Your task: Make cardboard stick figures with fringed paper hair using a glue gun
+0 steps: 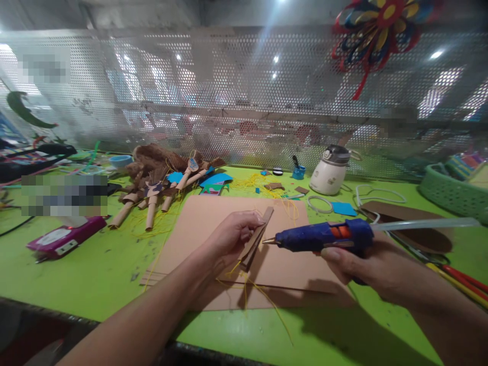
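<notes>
Perforated metal panel (229, 91) at the back. Green surface (68, 274) in front, cluttered: heap of cardboard tubes (150, 211) off to the left, white bottle (328, 175) behind and right. Flat cardboard sheets (202, 218) stacked in the middle, work going on above them.

Blue glue gun (324, 237): right hand (354, 264) has its fingers wrapped round the handle, nozzle aimed left. Trigger finger hidden, can't tell if it's squeezed. Clear glue stick (427, 224) pokes out the back.

Brown cardboard strip (254, 243): tilted over the sheets, looks to be two layers with a gap between. Left hand (232, 231) pinches it near the upper end, fingers clamped on it. Nozzle (270, 241) is right beside its edge; contact unclear.

Thin yellow threads (244, 292) trail from the strip's lower end onto the sheets.

Risks, my read: a slip of the gun toward the pinch could burn the left fingers, if the tip is hot. Squeezing too hard could drip glue onto the sheets below. Loose threads could snag or stick in stray glue. Weak pinch, and the strip may twist under the nozzle.
</notes>
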Demonstrator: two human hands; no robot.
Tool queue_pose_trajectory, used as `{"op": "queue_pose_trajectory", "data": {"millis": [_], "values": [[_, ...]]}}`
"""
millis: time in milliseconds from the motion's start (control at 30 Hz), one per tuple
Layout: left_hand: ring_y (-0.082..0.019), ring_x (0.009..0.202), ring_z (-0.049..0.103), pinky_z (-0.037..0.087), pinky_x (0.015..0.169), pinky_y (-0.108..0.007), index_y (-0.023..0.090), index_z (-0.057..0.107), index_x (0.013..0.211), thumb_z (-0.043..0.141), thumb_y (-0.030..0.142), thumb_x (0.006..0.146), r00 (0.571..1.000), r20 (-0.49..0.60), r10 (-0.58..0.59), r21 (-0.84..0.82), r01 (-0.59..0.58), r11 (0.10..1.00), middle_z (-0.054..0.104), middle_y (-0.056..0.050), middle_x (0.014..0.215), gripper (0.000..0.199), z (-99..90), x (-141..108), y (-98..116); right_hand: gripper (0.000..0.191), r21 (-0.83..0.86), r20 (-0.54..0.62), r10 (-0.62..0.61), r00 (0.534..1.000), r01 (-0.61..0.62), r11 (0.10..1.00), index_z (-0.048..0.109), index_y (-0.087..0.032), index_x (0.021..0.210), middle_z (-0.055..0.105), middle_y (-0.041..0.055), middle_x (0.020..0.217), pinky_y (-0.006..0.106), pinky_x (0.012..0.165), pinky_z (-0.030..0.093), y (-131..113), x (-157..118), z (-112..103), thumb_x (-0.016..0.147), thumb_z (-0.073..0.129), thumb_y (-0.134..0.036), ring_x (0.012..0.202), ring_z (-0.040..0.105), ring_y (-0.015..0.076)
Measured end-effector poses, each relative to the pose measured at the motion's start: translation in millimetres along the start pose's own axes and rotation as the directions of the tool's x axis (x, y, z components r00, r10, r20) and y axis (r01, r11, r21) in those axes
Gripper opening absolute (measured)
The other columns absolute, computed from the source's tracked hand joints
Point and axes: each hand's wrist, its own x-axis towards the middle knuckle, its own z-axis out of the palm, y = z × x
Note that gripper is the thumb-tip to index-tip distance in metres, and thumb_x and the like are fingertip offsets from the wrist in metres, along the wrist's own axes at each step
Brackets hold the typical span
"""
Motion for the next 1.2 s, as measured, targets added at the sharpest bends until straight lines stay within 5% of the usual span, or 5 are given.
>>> {"op": "queue_pose_trajectory", "data": {"millis": [167, 367, 600, 933, 1200], "values": [[-0.005, 0.045, 0.034, 0.018, 0.043, -0.02, 0.014, 0.048, 0.056, 0.061, 0.02, 0.058, 1.0, -0.008, 0.023, 0.02, -0.023, 1.0, 0.041, 0.005, 0.052, 0.015, 1.0, 0.2, -1.3, 0.042, 0.052, 0.112, -0.057, 0.992, 0.051, 0.997, 0.064, -0.019, 0.056, 0.059, 0.001, 0.055, 0.022, 0.051, 0.047, 8.8, 1.2, -0.7, 0.08, 0.053, -0.052, 0.054, 0.055, 0.0133], [-0.004, 0.042, 0.028, 0.015, 0.042, -0.02, 0.014, 0.049, 0.057, 0.061, 0.021, 0.061, 1.0, 0.008, 0.004, 0.055, -0.005, 0.998, 0.035, 0.007, 0.049, 0.015, 2.6, -0.9, -3.4, 0.031, 0.003, 0.082, -0.04, 0.996, 0.04, 0.999, 0.071, -0.023, 0.083, 0.07, 0.0011, 0.079, 0.027, 0.065, 0.052, 4.8, 2.4, 3.9, 0.081, 0.054, -0.049, 0.073, 0.063, 0.0184], [-0.003, 0.043, 0.027, 0.015, 0.042, -0.019, 0.012, 0.051, 0.057, 0.061, 0.019, 0.063, 0.999, 0.01, 0.044, 0.069, -0.045, 0.997, 0.036, 0.007, 0.049, 0.013, 2.2, -2.8, -4.0, 0.025, -0.028, 0.036, -0.05, 0.998, 0.051, 0.998, 0.072, -0.023, 0.084, 0.07, -0.0003, 0.073, 0.025, 0.062, 0.051, 3.5, 1.4, 4.4, 0.078, 0.06, -0.044, 0.069, 0.064, 0.0184], [-0.005, 0.046, 0.037, 0.022, 0.043, -0.019, 0.014, 0.05, 0.06, 0.062, 0.018, 0.062, 1.0, 0.011, -0.029, -0.018, 0.03, 0.999, 0.043, 0.004, 0.055, 0.013, 1.7, -0.7, -4.9, 0.023, 0.037, 0.2, -0.1, 0.975, 0.095, 0.995, 0.073, -0.029, 0.09, 0.066, -0.0023, 0.068, 0.021, 0.053, 0.048, 9.1, 1.1, 7.7, 0.081, 0.057, -0.043, 0.061, 0.06, 0.0147], [-0.003, 0.041, 0.029, 0.021, 0.041, -0.018, 0.014, 0.046, 0.056, 0.061, 0.017, 0.061, 1.0, 0.0, -0.023, -0.026, 0.023, 0.999, 0.036, 0.008, 0.048, 0.016, 6.4, -4.7, 0.3, 0.028, 0.102, 0.174, -0.158, 0.972, 0.142, 0.985, 0.07, -0.027, 0.105, 0.07, 0.0, 0.082, 0.02, 0.062, 0.051, 12.6, -0.7, 9.2, 0.08, 0.061, -0.037, 0.072, 0.063, 0.0155]]}}
